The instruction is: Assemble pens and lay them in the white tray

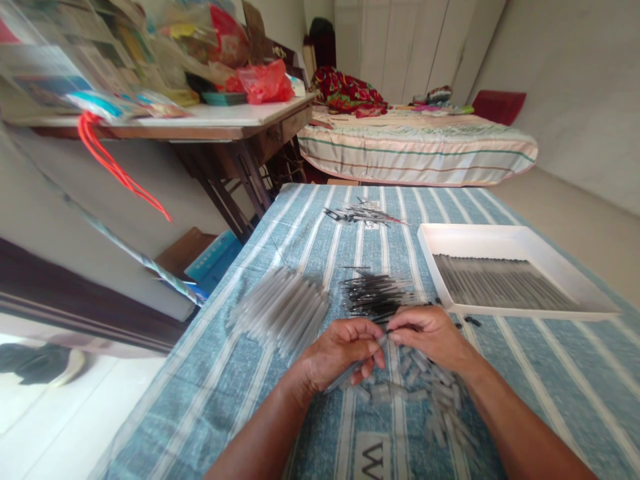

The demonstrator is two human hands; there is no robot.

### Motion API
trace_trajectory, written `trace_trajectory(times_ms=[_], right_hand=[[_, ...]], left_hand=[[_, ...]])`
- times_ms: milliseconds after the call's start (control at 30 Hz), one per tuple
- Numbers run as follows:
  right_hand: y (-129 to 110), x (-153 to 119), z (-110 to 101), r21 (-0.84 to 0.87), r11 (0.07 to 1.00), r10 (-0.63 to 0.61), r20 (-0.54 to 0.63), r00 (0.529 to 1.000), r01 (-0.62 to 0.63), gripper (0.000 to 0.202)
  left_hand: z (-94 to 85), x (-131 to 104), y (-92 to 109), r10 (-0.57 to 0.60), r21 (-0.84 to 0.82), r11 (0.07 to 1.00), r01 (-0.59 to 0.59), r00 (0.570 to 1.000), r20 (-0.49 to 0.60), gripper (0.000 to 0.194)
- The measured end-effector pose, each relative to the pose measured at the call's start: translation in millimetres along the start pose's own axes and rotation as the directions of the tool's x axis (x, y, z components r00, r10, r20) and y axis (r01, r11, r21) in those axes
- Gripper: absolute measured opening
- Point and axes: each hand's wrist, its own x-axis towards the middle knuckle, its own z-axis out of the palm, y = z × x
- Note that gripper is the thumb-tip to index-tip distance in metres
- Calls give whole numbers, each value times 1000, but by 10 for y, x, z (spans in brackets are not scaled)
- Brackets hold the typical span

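My left hand is closed around a translucent grey tube, which slants down to the left below the fingers. My right hand pinches at the tube's upper end, close to my left fingertips; a small dark piece shows there. Left of my hands lies a pile of translucent tubes. Just beyond them is a heap of thin black rods. Short clear-grey caps are scattered beneath and beside my right hand. A white tray at the right holds a row of grey tubes.
Thin loose pieces lie farther back on the striped tablecloth. Small black bits sit near the tray. A desk with bags stands at the left, a bed behind, and a blue box beside the table.
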Motion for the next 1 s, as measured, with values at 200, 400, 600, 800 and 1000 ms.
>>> trace_trajectory(times_ms=[200, 400, 600, 800, 1000], right_hand=[[6, -18, -33, 30, 1000, -8, 39, 999, 6, 17], [-10, -33, -23, 127, 992, -24, 29, 999, 21, 17], [3, -35, -25, 115, 993, 10, 46, 999, -15, 18], [3, -31, -36, 86, 995, 40, 80, 996, -47, 15], [-6, -29, -50, 9, 998, 55, 130, 990, -56, 22]], left_hand=[[-12, 6, -23, -12, -80, 997, 18, 997, 76, 22], [-23, 3, -29, -6, -151, 988, 25, 993, 121, 23], [-21, 7, -29, 2, -121, 993, 10, 995, 97, 21], [-16, -6, -18, -17, -101, 995, 27, 995, 95, 21], [10, -11, -7, -27, -98, 995, 36, 995, 94, 22]])
